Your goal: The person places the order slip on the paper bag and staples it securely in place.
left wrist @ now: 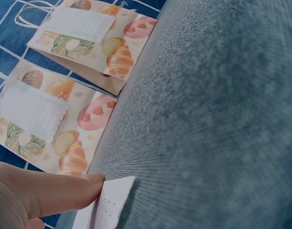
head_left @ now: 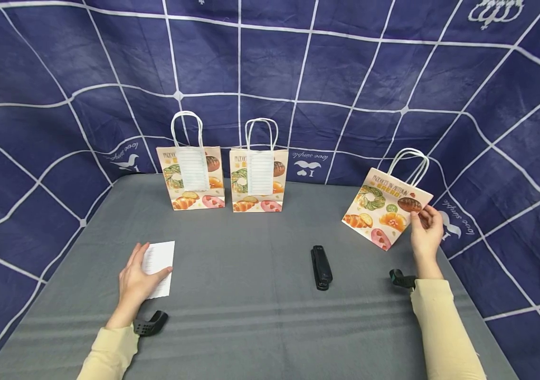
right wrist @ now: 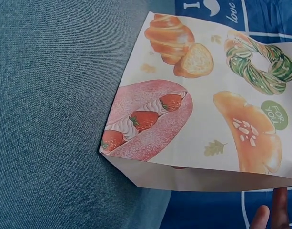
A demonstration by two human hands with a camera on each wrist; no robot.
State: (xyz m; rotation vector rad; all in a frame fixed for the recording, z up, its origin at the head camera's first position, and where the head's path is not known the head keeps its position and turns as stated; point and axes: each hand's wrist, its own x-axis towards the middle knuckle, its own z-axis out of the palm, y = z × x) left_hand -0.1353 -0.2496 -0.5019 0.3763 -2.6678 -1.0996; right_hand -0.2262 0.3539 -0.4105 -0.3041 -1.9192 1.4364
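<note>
At the left, my left hand (head_left: pixel 135 277) holds a white printed paper slip (head_left: pixel 159 266), the thumb across its right side and the fingers along its far left part. In the left wrist view the thumb (left wrist: pixel 65 191) presses at the slip's edge. My right hand (head_left: pixel 426 232) grips the right side edge of a paper gift bag (head_left: pixel 379 206) with bread pictures and white handles. The bag leans over to one side, its lower corner near the table. In the right wrist view the bag's printed front (right wrist: pixel 203 109) fills much of the frame, with some fingertips below its side.
Two matching paper bags stand upright at the back, the left bag (head_left: pixel 184 203) and the middle bag (head_left: pixel 238 195), each with a printed slip on its front. A black stapler (head_left: pixel 322 267) lies on the grey table (head_left: pixel 250 264). Dark blue gridded cloth (head_left: pixel 270 68) hangs behind.
</note>
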